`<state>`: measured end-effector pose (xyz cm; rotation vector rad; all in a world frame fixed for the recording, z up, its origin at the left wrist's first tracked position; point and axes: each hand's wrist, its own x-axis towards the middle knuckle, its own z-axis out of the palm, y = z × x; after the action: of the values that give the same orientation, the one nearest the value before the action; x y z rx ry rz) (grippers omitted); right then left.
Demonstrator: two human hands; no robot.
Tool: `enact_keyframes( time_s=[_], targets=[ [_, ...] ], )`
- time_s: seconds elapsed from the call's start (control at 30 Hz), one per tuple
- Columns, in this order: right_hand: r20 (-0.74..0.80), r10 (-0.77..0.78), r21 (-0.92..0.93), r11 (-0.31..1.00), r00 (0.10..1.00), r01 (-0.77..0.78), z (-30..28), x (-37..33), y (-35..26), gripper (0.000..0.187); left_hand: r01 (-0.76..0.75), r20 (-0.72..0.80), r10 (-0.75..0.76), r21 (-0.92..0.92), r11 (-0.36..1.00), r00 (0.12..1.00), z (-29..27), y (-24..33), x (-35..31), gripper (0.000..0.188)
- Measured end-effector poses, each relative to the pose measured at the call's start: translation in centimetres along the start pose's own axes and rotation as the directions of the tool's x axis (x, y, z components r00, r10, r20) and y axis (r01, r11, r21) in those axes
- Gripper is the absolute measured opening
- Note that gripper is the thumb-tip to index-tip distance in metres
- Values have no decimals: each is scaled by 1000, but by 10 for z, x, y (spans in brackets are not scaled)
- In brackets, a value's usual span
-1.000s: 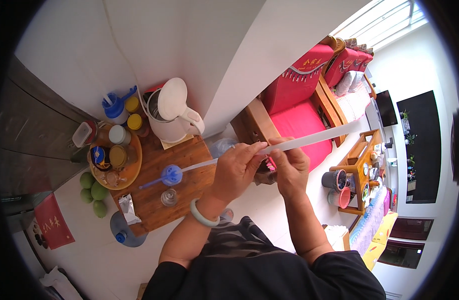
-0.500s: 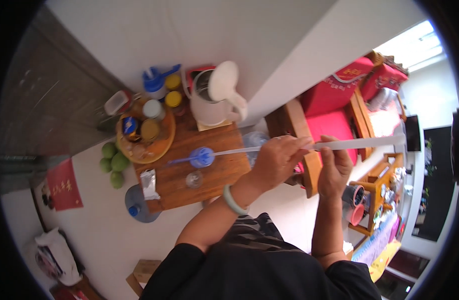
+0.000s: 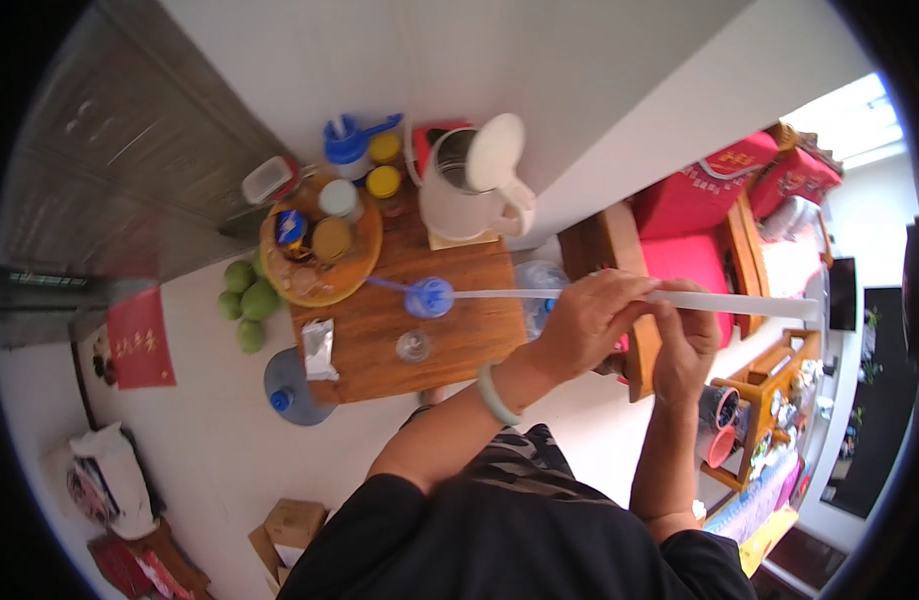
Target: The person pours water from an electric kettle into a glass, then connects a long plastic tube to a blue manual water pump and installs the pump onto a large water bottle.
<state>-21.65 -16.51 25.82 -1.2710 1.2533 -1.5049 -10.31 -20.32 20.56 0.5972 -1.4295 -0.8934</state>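
My left hand (image 3: 591, 312), with a pale green bangle on its wrist, pinches a long white plastic tube (image 3: 739, 302). Close beside it, my right hand (image 3: 687, 340) is closed round the same tube. To the right the tube looks wide; to the left a thinner length reaches a translucent blue pump head (image 3: 429, 297) with a blue spout. The pump head appears over the wooden table; whether it rests there cannot be told. My fingers hide the part of the tube between them.
On the table (image 3: 369, 370) are an open kettle (image 3: 464, 195), a round tray (image 3: 314, 295) of jars, a clear cup (image 3: 413, 346) and a foil packet (image 3: 319, 350). Large water bottles (image 3: 297, 385) stand beside it. Green fruits (image 3: 259, 300) lie left; a red-cushioned wooden chair (image 3: 684, 265) stands right.
The whole view has shifted, so the table appears farther right. My hands have come closer together on the tube, and the pump's spout has tilted.
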Motion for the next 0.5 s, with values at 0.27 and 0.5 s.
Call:
enact_keyframes(
  time_s=[0.27, 0.5],
  targets=[
    [8, 88, -4, 996, 996, -88, 6, -1, 0, 26, 60, 23, -62, 66, 996, 998, -18, 5, 5, 23],
    [44, 42, -36, 999, 998, -40, 7, -1, 2, 21, 117, 55, -121, 74, 990, 991, -21, 3, 5, 21]
  ],
)
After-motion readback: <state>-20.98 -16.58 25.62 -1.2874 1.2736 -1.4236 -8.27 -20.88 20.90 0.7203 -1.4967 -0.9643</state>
